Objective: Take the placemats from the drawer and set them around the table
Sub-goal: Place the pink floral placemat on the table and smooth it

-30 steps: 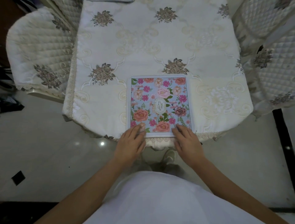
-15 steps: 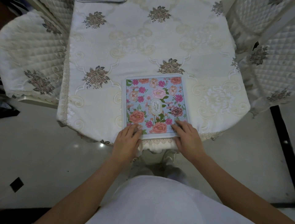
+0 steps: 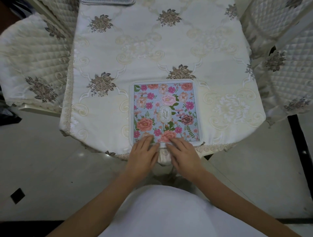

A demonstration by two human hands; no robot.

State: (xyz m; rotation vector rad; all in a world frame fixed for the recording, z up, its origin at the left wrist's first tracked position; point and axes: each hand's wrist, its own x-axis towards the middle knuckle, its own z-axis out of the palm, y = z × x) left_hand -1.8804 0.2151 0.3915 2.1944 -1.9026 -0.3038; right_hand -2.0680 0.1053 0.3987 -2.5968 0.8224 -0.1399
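Observation:
A floral placemat [image 3: 165, 111], pale blue with pink and coral flowers and a white border, lies flat at the near end of the table [image 3: 138, 50], which wears a cream embroidered cloth. My left hand [image 3: 143, 154] rests with straight fingers on the mat's near edge, left of centre. My right hand [image 3: 183, 154] presses the same edge right beside it, fingers flat. At the far end of the table the edge of another placemat [image 3: 108, 1] shows, mostly cut off by the frame.
Quilted cream chairs stand on both sides: one chair [image 3: 32, 59] at the left, another chair [image 3: 284, 55] at the right. A further chair seat [image 3: 163, 158] is tucked under the near table edge. Glossy pale floor tiles [image 3: 50, 169] surround me.
Both hands have slid inward along the mat's near edge and now lie close together near its middle. The mat itself stays in place.

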